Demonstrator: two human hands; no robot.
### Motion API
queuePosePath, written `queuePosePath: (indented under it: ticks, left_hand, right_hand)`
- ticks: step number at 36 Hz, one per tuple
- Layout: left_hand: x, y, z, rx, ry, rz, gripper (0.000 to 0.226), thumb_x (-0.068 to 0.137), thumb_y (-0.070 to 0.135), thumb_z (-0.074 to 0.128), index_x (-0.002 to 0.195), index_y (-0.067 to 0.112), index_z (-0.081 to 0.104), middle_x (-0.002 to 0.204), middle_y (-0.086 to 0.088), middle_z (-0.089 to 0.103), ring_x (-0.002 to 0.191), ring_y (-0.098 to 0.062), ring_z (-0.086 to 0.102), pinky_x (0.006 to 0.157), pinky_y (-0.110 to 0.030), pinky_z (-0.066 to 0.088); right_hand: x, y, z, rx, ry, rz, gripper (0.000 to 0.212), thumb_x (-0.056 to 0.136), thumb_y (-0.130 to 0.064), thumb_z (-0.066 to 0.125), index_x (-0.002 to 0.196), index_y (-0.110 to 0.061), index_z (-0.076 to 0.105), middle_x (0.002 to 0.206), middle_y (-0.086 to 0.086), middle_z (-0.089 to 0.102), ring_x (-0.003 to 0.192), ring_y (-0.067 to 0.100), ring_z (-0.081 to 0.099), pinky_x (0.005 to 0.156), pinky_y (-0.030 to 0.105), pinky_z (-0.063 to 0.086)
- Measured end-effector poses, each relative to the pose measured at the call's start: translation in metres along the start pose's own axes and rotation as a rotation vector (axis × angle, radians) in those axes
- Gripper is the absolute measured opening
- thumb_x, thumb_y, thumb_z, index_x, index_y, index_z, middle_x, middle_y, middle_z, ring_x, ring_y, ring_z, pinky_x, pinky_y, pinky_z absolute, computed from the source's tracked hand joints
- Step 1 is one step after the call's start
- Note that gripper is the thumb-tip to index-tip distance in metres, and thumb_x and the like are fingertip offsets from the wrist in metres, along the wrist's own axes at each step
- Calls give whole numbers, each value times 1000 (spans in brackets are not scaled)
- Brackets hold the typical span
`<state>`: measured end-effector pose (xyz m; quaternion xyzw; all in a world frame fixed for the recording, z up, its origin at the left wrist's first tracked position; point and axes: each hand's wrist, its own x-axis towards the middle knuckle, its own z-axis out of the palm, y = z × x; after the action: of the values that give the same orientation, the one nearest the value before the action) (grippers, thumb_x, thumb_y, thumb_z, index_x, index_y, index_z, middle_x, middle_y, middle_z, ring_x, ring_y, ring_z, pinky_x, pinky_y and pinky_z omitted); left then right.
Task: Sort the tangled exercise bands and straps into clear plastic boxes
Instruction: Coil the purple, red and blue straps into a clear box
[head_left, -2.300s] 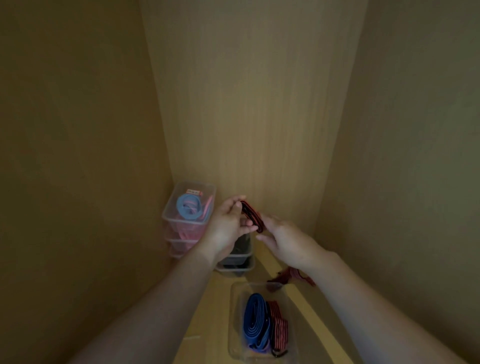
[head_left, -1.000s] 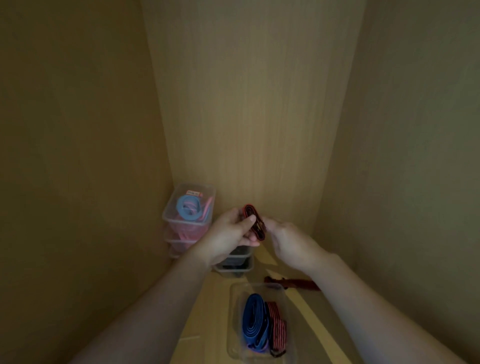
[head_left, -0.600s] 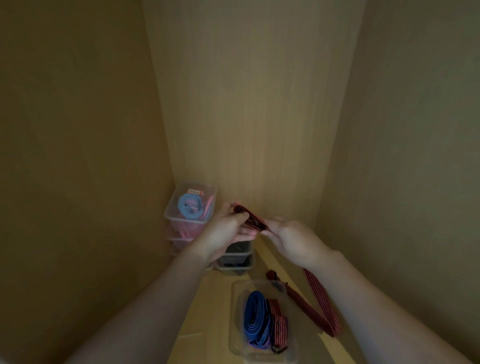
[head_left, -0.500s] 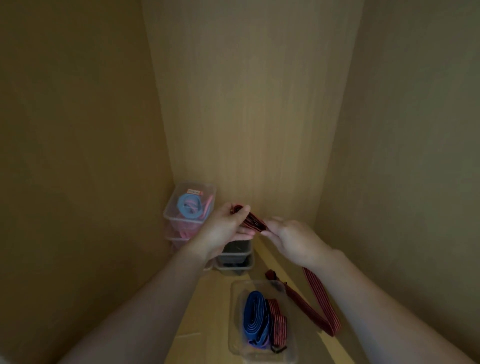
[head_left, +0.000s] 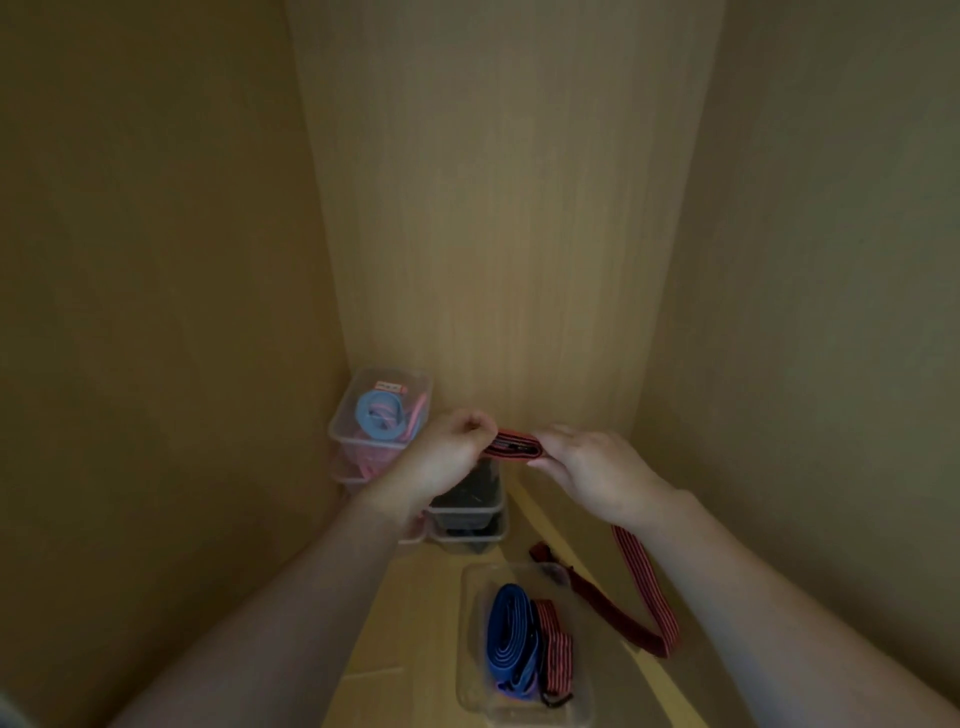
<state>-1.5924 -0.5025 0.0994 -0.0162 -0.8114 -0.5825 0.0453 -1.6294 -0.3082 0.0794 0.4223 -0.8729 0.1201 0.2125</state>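
Head view: left hand (head_left: 448, 458) and right hand (head_left: 597, 467) pinch one red strap (head_left: 511, 447); near box (head_left: 466, 623) holds two rolls (head_left: 506, 634).

Left hand (head_left: 453, 451) fisted, right hand (head_left: 597, 467) curled, both pinching red strap (head_left: 513, 447); forearms converging.

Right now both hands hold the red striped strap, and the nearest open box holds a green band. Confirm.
Not green: the head view shows a blue band in the nearest box. The left hand and right hand do hold the red striped strap.
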Motion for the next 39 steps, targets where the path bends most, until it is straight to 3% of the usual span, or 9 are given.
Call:
queuePosePath:
  ticks: [4,8,11,16,19,25,33,37,39]
  left_hand:
    - [-1,1,-5,348,-160,123,16,99,28,49,99,22,64,89,-2,66,85,-15,60,76,-28,42]
    - [-3,-2,-6,490,-286,73,28,97,46,46,116,33,62,96,5,70,92,-13,64,86,-32,48]
    - [-6,-3,1,443,-258,33,31,99,45,42,120,27,56,95,10,67,92,-9,63,88,-32,47]
    - [-10,-4,16,286,-262,-44,35,100,45,40,119,21,57,100,5,69,96,-17,64,94,-36,46]
    - [-6,-6,10,344,-267,-46,34,94,51,49,109,23,63,91,0,68,81,-13,61,81,-35,47]
    - [0,3,1,274,-315,-26,30,92,40,60,116,23,65,99,5,71,93,-13,67,88,-29,51]
    - [-1,7,1,139,-312,-56,20,96,34,56,101,19,67,89,7,71,79,-7,65,71,-17,49]
    - [2,4,4,20,-228,-58,16,95,31,57,96,17,64,90,-1,70,85,-19,67,79,-30,52]
    - [2,4,8,-23,-169,-41,16,97,27,55,99,12,62,83,-2,65,75,-15,62,65,-22,49]
  right_hand:
    - [1,-1,-1,13,-50,-19,51,96,-49,27,128,-19,54,108,0,65,90,20,64,69,35,51]
    - [1,-2,-7,57,-82,-1,59,94,-56,21,121,-18,57,99,1,66,84,19,62,67,37,51]
    - [1,0,-10,37,-27,53,79,91,-67,6,109,-15,62,85,1,66,72,19,61,60,39,51]
    - [2,2,-9,71,-29,83,85,90,-69,3,100,-12,65,82,0,66,72,18,61,62,34,48]
    - [0,2,-11,111,-76,73,85,89,-70,6,98,-9,65,83,2,65,73,18,60,65,35,49]
    - [2,0,-14,141,-39,18,68,94,-58,22,97,-7,66,81,4,65,73,20,60,63,35,48]
    - [6,-1,-14,130,-32,-11,31,99,-33,46,98,-11,67,85,-2,62,76,14,58,63,22,34]
    - [9,-4,-12,210,-1,55,29,100,-25,47,114,-6,64,93,6,66,82,19,61,68,22,39]
    - [11,-8,-10,262,-1,102,29,100,-16,46,125,-7,58,104,9,66,91,17,61,75,19,41]
